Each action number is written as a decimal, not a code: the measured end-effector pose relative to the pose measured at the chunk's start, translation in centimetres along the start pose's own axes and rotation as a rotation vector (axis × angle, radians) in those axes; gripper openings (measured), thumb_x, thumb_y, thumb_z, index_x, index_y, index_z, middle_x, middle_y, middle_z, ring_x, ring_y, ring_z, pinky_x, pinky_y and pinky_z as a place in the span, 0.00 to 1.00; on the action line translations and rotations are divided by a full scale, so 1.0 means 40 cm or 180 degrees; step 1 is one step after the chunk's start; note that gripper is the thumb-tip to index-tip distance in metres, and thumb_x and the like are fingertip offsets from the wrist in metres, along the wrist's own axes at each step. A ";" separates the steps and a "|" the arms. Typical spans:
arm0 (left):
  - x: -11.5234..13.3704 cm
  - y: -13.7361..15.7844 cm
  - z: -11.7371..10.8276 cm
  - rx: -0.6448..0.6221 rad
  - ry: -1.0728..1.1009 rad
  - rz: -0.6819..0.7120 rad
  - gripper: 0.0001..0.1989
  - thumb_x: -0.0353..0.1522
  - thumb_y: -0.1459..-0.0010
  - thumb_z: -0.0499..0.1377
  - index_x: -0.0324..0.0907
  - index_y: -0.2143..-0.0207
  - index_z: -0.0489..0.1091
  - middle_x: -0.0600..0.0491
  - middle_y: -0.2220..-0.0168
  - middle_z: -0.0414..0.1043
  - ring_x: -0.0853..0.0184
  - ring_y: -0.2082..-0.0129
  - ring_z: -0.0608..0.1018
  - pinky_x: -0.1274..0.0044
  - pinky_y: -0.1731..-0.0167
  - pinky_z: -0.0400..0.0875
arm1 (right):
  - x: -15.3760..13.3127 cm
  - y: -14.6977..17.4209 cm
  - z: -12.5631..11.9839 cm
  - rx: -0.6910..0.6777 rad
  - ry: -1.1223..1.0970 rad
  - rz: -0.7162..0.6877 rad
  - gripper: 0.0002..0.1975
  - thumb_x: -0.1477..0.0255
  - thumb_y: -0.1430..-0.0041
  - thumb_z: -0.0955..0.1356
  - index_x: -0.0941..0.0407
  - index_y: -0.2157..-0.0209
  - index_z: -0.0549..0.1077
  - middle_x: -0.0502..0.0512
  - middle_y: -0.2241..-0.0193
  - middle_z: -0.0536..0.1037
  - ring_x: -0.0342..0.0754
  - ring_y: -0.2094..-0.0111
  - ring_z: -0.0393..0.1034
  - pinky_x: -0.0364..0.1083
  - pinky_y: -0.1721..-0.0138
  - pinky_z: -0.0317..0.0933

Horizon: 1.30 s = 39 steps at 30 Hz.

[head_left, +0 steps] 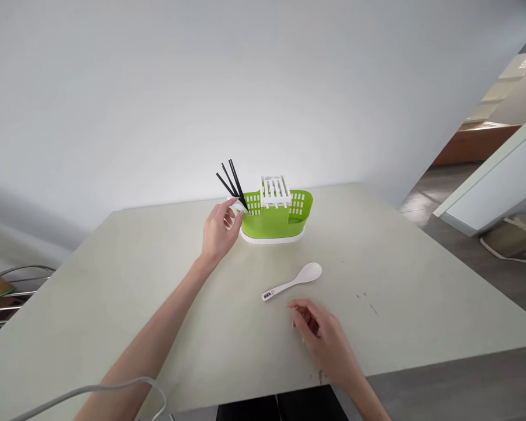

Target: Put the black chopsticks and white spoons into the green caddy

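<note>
My left hand (221, 229) is at the left end of a green cutlery basket (275, 222) with a white base. Its thumb and fingers are closed on a small white curved object (240, 206), mostly hidden, so I cannot make out its full shape. Several black chopsticks (236, 181) lean to the left out of that end of the basket. A white slatted rack (276, 191) tops the basket's middle. Closer to me, a white spoon (296, 280) lies on the table. Just below its handle, my right hand (322, 336) hovers or rests with loosely bent fingers apart, holding nothing.
The pale table (390, 251) meets a plain wall (179, 105) behind the basket. A grey cable (100, 387) crosses over my left forearm. At the far left stands a wire rack (9, 313); a white cabinet (495, 175) is on the right.
</note>
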<state>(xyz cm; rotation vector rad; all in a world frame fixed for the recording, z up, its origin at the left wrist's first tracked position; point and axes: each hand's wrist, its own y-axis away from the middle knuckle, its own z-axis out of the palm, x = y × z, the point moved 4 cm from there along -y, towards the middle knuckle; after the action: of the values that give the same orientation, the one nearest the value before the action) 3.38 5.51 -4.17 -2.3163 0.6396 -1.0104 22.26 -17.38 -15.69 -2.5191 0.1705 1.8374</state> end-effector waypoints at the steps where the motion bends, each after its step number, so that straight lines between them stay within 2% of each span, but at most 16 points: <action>1: 0.000 0.004 0.000 0.0033 -0.0006 0.0003 0.21 0.36 0.34 0.61 0.45 0.40 0.69 0.54 0.65 0.72 0.69 0.72 0.72 0.74 0.66 0.73 | 0.000 0.000 0.000 0.0015 0.0000 -0.0004 0.18 0.56 0.28 0.62 0.52 0.54 0.77 0.52 0.69 0.76 0.48 0.71 0.67 0.45 0.69 0.62; 5: 0.017 0.040 -0.004 0.0324 0.0026 0.0161 0.26 0.31 0.39 0.62 0.44 0.39 0.62 0.57 0.66 0.65 0.69 0.71 0.68 0.75 0.68 0.69 | -0.001 -0.003 0.001 0.0031 -0.0007 -0.0017 0.18 0.57 0.28 0.62 0.52 0.55 0.77 0.51 0.70 0.76 0.47 0.72 0.66 0.45 0.69 0.62; 8: 0.043 0.089 0.005 0.0398 0.0007 0.0434 0.21 0.29 0.39 0.60 0.45 0.44 0.62 0.56 0.65 0.63 0.69 0.70 0.68 0.75 0.68 0.66 | 0.000 -0.003 0.001 0.0035 0.0018 -0.0026 0.17 0.57 0.28 0.62 0.53 0.55 0.77 0.51 0.70 0.76 0.47 0.72 0.67 0.45 0.69 0.62; 10: 0.062 0.128 0.032 0.0023 -0.0039 0.0658 0.15 0.29 0.37 0.58 0.45 0.48 0.63 0.55 0.65 0.65 0.68 0.70 0.69 0.76 0.69 0.65 | 0.001 -0.003 0.001 0.0033 0.0038 -0.0055 0.17 0.57 0.28 0.62 0.53 0.55 0.77 0.51 0.70 0.76 0.47 0.72 0.67 0.45 0.69 0.63; 15: 0.099 0.223 0.140 -0.1613 0.0003 0.1017 0.07 0.35 0.33 0.57 0.45 0.53 0.70 0.50 0.58 0.74 0.66 0.65 0.76 0.75 0.67 0.67 | 0.002 -0.003 0.000 0.0018 0.0079 -0.0124 0.18 0.57 0.27 0.62 0.53 0.54 0.77 0.53 0.70 0.77 0.48 0.72 0.68 0.45 0.69 0.63; 17: 0.107 0.243 0.172 -0.1948 0.0121 0.0997 0.09 0.39 0.32 0.59 0.44 0.56 0.71 0.49 0.59 0.75 0.64 0.64 0.77 0.73 0.65 0.68 | 0.000 -0.004 -0.001 0.0029 0.0093 -0.0144 0.19 0.56 0.27 0.61 0.53 0.54 0.77 0.53 0.70 0.77 0.48 0.72 0.68 0.45 0.69 0.63; 20: 0.112 0.254 0.203 -0.2216 0.0309 0.0874 0.14 0.45 0.34 0.61 0.43 0.62 0.72 0.50 0.64 0.74 0.63 0.65 0.75 0.72 0.64 0.68 | -0.005 -0.006 -0.002 0.0067 0.0116 -0.0165 0.19 0.56 0.27 0.61 0.53 0.54 0.78 0.53 0.71 0.77 0.48 0.73 0.68 0.46 0.70 0.63; 23: 0.113 0.258 0.214 -0.2379 0.0441 0.0846 0.16 0.45 0.36 0.64 0.43 0.69 0.71 0.50 0.66 0.73 0.64 0.64 0.74 0.72 0.61 0.68 | -0.006 -0.007 -0.002 0.0091 0.0133 -0.0158 0.19 0.56 0.27 0.62 0.53 0.54 0.78 0.52 0.71 0.77 0.47 0.73 0.68 0.45 0.70 0.63; 30: 0.106 0.269 0.192 -0.2514 0.0511 0.1010 0.10 0.37 0.39 0.65 0.42 0.70 0.71 0.51 0.68 0.72 0.63 0.64 0.73 0.70 0.56 0.68 | -0.003 -0.006 0.002 0.0098 0.0143 -0.0127 0.19 0.55 0.27 0.62 0.53 0.54 0.77 0.52 0.71 0.77 0.47 0.73 0.67 0.45 0.70 0.63; 34: 0.088 0.274 0.168 -0.2516 0.0660 0.0859 0.11 0.36 0.37 0.63 0.42 0.72 0.70 0.51 0.69 0.72 0.64 0.66 0.72 0.71 0.59 0.68 | -0.001 -0.007 0.002 0.0110 0.0223 -0.0083 0.20 0.54 0.28 0.62 0.53 0.55 0.78 0.52 0.71 0.76 0.47 0.73 0.67 0.45 0.70 0.63; 39: 0.072 0.278 0.143 -0.2437 0.1129 0.0621 0.14 0.38 0.34 0.60 0.42 0.73 0.70 0.51 0.70 0.73 0.65 0.66 0.73 0.71 0.57 0.68 | 0.010 -0.008 0.001 0.0227 0.0045 -0.0019 0.22 0.51 0.29 0.63 0.54 0.54 0.76 0.52 0.72 0.75 0.47 0.74 0.66 0.45 0.72 0.62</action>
<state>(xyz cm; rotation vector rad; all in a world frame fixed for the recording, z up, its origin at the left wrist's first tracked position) 7.19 -2.98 -13.00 -2.6206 1.5934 -1.2414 22.38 -17.10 -16.08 -2.4828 0.2243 1.7787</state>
